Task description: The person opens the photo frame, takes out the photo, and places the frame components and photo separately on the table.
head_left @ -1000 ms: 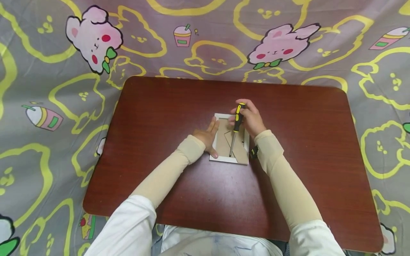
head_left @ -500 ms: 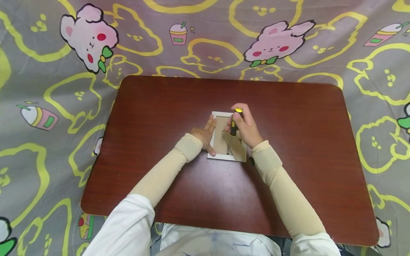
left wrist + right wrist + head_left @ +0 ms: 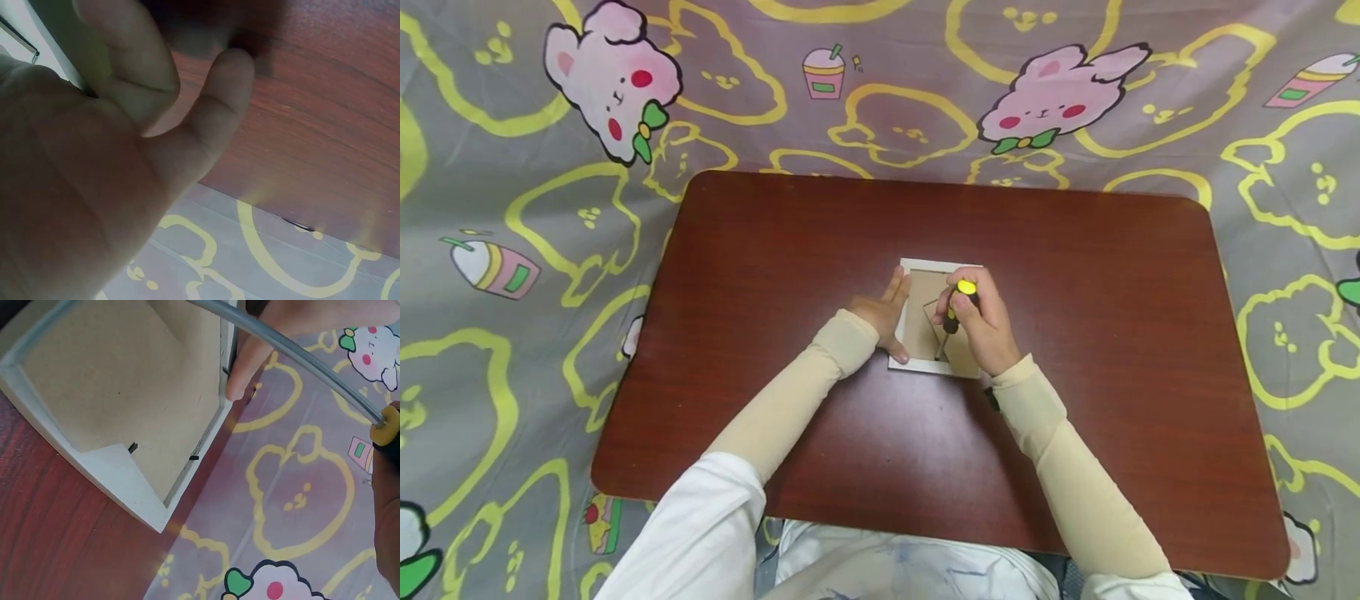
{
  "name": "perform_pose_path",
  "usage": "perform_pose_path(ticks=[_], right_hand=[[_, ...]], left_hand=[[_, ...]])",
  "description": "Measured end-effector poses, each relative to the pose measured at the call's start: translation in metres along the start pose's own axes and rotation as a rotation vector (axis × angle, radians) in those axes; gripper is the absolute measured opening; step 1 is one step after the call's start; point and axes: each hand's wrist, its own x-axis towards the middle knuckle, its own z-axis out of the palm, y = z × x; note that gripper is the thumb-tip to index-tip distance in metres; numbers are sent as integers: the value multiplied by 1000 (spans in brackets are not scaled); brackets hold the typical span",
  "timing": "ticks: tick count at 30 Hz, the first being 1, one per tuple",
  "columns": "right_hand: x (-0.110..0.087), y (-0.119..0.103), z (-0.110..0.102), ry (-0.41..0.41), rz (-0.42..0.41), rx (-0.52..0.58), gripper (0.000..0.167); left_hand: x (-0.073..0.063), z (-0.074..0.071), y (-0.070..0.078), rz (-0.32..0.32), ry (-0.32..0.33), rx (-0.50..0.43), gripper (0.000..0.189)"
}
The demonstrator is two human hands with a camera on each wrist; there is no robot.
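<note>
Right hand [image 3: 992, 323]: here it is, fingers curled firmly round the screwdriver [image 3: 952, 321], thumb against that black-and-yellow handle!
Screwdriver tip: down by the inner side of the near rim; whether it touches, I cannot tell.
Left hand [image 3: 878, 317]: fingers extended and spread, on the frame's left edge, thumb down at the near-left corner, grasping nothing.
Frame [image 3: 917, 365]: white, flat on the table [image 3: 760, 275], tan backing board [image 3: 919, 292] facing up.
Black tabs [image 3: 132, 447]: small ones, at the rim's inner edge, seen from the right wrist.
Backdrop [image 3: 902, 62]: grey cloth, yellow outlines, pink bunnies, beyond the table.
</note>
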Motion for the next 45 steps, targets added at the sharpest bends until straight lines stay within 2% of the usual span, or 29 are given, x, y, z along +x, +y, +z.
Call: perform_pose_path(ticks=[3,7,11,13,16,20,24,27,30,35,38,42,45], right_hand=[[-9,-1,1,-17,-53,2,49],[-19,-3,4,-16,-93,11,47],[-24,-5,7,8,-112,11,47],[-22,-6,8,19,-97,12,50],[-12,-3,5,38,-45,17,50],[10,9,-5,79,92,36,38],[31,23,-18,93,265,137,28],[37,27,-24,92,330,227,29],[31,20,-22,69,288,234,35],[8,4,-9,11,109,139,41],[-2,-2,-2,-15,29,121,45],[-10,-4,3,-55,-7,118,56],[-13,-6,7,-85,-9,109,52]], left_hand=[[-1,1,3,0,-3,9,148],[-1,2,7,8,-24,40,148],[-1,1,9,22,-26,37,147],[-2,1,8,18,-23,37,147],[-3,1,6,8,-19,42,146],[-4,2,3,11,-15,32,146],[-5,1,4,5,-12,35,146],[-5,0,4,4,-23,52,146],[-5,-2,5,5,-33,62,146],[-5,-3,6,2,-25,41,146],[-6,-3,5,8,-21,29,145],[-5,-2,5,9,-17,38,145],[-3,0,6,7,-18,41,146]])
